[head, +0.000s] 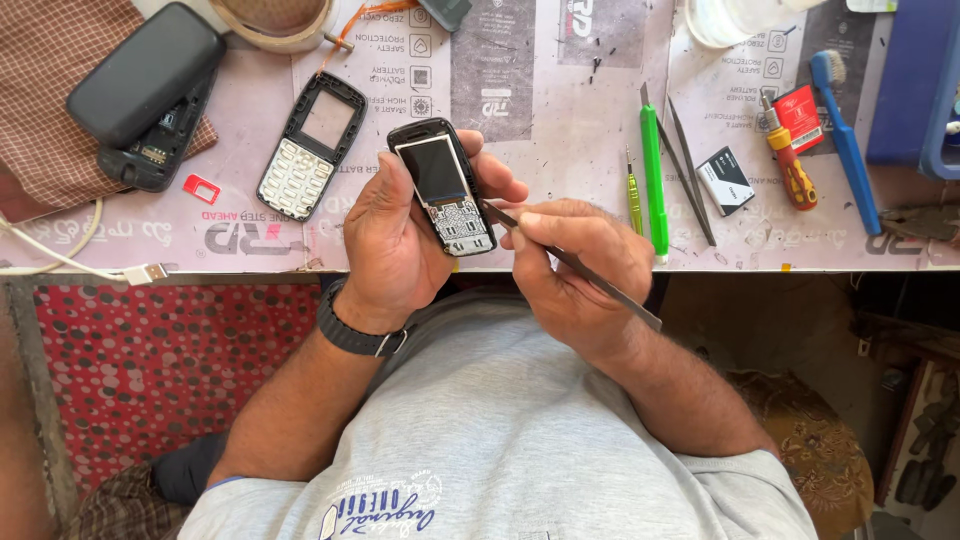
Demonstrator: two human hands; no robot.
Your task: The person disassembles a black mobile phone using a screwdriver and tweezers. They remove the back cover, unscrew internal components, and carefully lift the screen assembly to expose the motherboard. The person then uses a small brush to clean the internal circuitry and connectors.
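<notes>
— Hands first: what has each one got?

— His left hand is wrapped around a small black phone, fingers curled behind it and the thumb along its left edge, at centre frame just above the near edge of the counter. His right hand is closed in a pen-like pinch on a thin metal pry tool, whose tip meets the phone's lower right edge.

— How far along does the stripping look?

— Partly done, by the look of it. The front is already off: the dark glossy screen and the bare keypad board with its pale metallic contacts are exposed. The body itself seems still together, so the separating looks unfinished.

— And the removed face?

— A front cover lies left of the hands, a black plastic frame with an empty screen window and a grid of whitish keys. Further upper left, another dark phone body lies open under a smooth matte black rounded pack, partly on a brown checked cloth. A tiny red card lies below them.

— To the right?

— Slim tools in a row: a small green screwdriver, a long green plastic stick, grey metal tweezers, then a flat black-and-white battery, a red-and-yellow screwdriver and a blue toothbrush. The counter is covered by a pale, scuffed printed mat.
</notes>
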